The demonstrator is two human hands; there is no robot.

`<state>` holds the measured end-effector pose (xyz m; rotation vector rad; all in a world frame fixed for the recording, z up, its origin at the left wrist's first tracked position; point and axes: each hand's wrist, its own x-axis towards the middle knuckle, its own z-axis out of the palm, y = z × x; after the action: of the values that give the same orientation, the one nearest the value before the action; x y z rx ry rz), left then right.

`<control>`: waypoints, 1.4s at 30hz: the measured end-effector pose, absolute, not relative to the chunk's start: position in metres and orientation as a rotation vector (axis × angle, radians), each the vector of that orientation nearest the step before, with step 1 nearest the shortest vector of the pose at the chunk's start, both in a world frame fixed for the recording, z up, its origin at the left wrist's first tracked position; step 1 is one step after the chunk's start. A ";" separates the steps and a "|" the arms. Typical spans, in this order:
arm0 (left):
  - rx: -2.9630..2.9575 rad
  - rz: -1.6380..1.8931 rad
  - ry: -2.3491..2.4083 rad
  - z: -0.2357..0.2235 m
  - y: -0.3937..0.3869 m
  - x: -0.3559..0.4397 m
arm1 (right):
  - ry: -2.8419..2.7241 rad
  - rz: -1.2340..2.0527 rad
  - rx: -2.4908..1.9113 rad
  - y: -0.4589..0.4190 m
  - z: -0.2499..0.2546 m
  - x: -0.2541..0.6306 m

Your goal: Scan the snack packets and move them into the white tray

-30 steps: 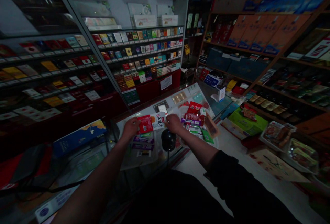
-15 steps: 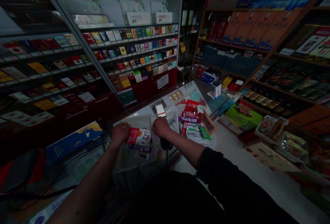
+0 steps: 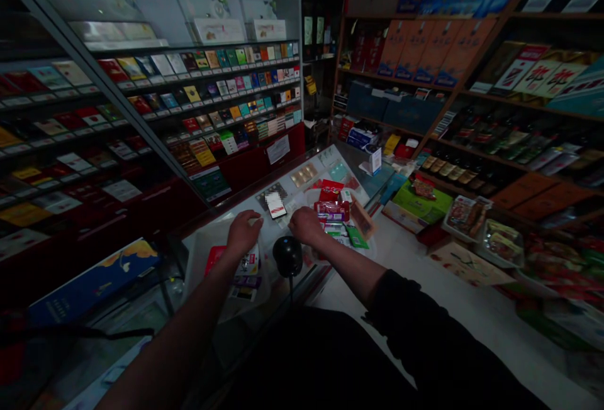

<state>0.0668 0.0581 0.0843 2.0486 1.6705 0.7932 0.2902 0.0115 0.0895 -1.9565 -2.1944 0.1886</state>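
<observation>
My left hand is over a translucent plastic bin, its thumb and fingers slightly apart with nothing visible between them. In that bin, partly behind my wrist, lie a red-and-white snack packet and a purple packet. My right hand is curled at the left side of a second bin full of snack packets. Its fingertips are hidden, so what they hold cannot be made out. Between my forearms stands a black round-headed scanner with a cable.
A phone with a lit screen lies on the glass counter. A blue box is at the left. Shelves of cigarette packs stand behind. Bottles, cartons and trays of packaged food line the right.
The view has turned right. My left hand has moved from beside the red-and-white packet toward the bin's far right side. My right hand has shifted right of the scanner, which now shows fully.
</observation>
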 end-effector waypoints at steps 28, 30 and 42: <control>2.789 0.179 1.439 0.060 -0.021 0.231 | -2.501 0.033 -1.669 -0.008 0.037 0.425; 2.797 0.193 1.438 0.058 -0.021 0.235 | -2.507 0.018 -1.664 -0.009 0.038 0.429; 2.877 0.082 1.453 0.046 -0.019 0.269 | -2.519 0.014 -1.706 -0.029 0.032 0.465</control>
<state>0.2692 -0.0193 0.0457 2.8773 1.4527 0.0822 0.4650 -0.0289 0.0320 -1.7058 -2.5185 0.0143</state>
